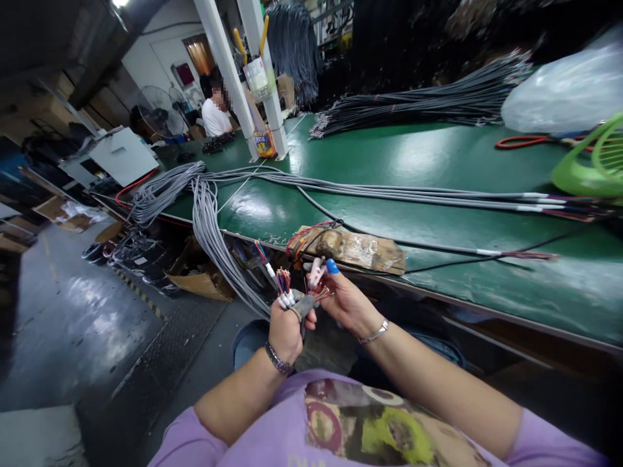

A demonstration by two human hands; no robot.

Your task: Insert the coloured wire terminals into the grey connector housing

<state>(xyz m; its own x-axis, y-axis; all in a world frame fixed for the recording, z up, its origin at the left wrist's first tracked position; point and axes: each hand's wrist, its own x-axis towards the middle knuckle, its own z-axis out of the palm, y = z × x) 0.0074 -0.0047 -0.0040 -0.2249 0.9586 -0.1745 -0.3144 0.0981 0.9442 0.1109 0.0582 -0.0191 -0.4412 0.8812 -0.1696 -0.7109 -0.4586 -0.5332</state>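
left hand point(285, 329) gripping grey cable point(214, 243); right hand point(346, 299)

This was a cable-assembly workshop, a factory floor. A long green workbench point(438, 162) ran from three o'clock toward twelve, strewn with bundles of grey cable point(204, 214) that spilled over its edge at ten o'clock. More cable hung in hanks point(294, 45) at twelve. Cardboard boxes point(199, 272) sat beneath the bench, a standing fan point(156, 104) stood at eleven, and a second worker point(217, 110) sat nearby.
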